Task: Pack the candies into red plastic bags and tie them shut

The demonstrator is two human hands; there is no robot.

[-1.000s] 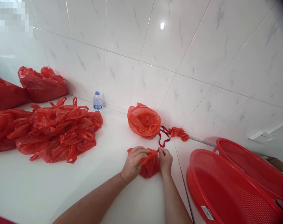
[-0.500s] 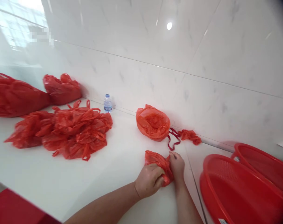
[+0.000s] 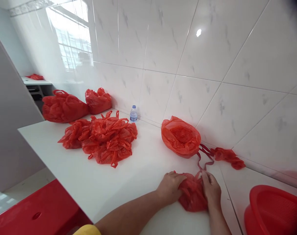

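Note:
Between my two hands lies a crumpled red plastic bag (image 3: 193,195) on the white table. My left hand (image 3: 171,188) grips its left side, the thumb laid over the plastic. At the bag's upper right, the fingers of my right hand (image 3: 211,189) pinch its edge. Just beyond them is a dark red ribbon (image 3: 207,158), loosely looped on the table. Behind the bag sits an opened red plastic bag (image 3: 181,137), its mouth spread wide with more red plastic inside. A smaller scrap of red plastic (image 3: 229,157) rests against the wall.
A heap of red plastic bags (image 3: 109,137) covers the table's left part. Behind it stand two stuffed red bags (image 3: 65,107) and a small water bottle (image 3: 133,114). Red plastic baskets (image 3: 273,209) are at the right, a red stool (image 3: 40,209) at lower left. A tiled wall (image 3: 163,91) borders the table.
My view has turned left, showing more of the table's far end and the stool. My left hand has shifted to the bag's left side, and the bag is more spread out.

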